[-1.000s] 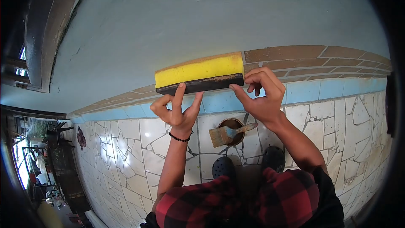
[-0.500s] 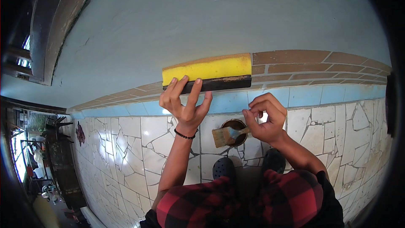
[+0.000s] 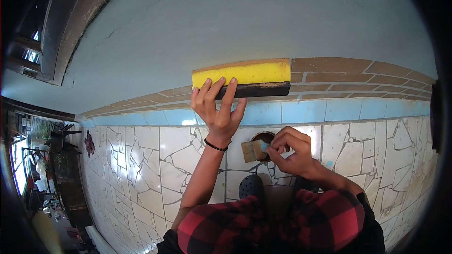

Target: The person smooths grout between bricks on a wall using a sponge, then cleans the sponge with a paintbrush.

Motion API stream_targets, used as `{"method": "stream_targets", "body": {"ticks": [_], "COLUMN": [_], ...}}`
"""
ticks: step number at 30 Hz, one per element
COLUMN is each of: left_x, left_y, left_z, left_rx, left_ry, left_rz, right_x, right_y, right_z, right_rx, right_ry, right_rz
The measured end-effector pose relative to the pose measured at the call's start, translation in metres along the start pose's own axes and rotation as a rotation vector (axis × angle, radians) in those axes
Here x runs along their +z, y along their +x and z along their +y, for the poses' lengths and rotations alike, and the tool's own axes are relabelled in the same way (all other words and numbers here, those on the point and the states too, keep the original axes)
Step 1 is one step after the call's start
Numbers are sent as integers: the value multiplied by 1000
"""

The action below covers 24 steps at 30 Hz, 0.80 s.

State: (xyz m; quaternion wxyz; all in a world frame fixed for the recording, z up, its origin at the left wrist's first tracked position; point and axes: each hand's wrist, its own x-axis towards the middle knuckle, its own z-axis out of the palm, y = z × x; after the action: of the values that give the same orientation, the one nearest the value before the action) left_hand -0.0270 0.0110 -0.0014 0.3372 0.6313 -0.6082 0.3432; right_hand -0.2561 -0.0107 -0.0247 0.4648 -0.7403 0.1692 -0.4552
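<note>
My left hand (image 3: 218, 108) presses a long yellow board (image 3: 245, 71) with a black lower strip (image 3: 263, 89) against the wall, fingers over its front and thumb at the lower edge. A wide flat brush (image 3: 252, 151) lies across a round pot (image 3: 264, 137) on the floor, bristles pointing left. Over the pot, my right hand (image 3: 293, 150) has its thumb and fingers pinched together at the brush's handle, which they mostly hide.
Brown brick-like strips (image 3: 329, 77) run along the grey wall (image 3: 263, 14), above a light blue band (image 3: 306, 111). Below is the white cracked-tile floor (image 3: 183, 148). One dark shoe (image 3: 251, 186) is near the pot. Furniture (image 3: 68, 178) stands far left.
My right hand has come down from above the pot onto the brush's handle. My left hand stays on the yellow board, and the whole view has shifted slightly.
</note>
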Motion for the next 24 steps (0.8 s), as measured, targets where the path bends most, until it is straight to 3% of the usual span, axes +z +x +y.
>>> {"method": "stream_targets", "body": {"ticks": [24], "left_x": [-11], "left_y": [0], "left_z": [7], "left_rx": [13], "left_ry": [-78], "left_rz": [25], "right_x": [1], "right_y": [-14], "right_z": [-20], "right_rx": [-14], "right_ry": [-21], "right_rz": [-55]}}
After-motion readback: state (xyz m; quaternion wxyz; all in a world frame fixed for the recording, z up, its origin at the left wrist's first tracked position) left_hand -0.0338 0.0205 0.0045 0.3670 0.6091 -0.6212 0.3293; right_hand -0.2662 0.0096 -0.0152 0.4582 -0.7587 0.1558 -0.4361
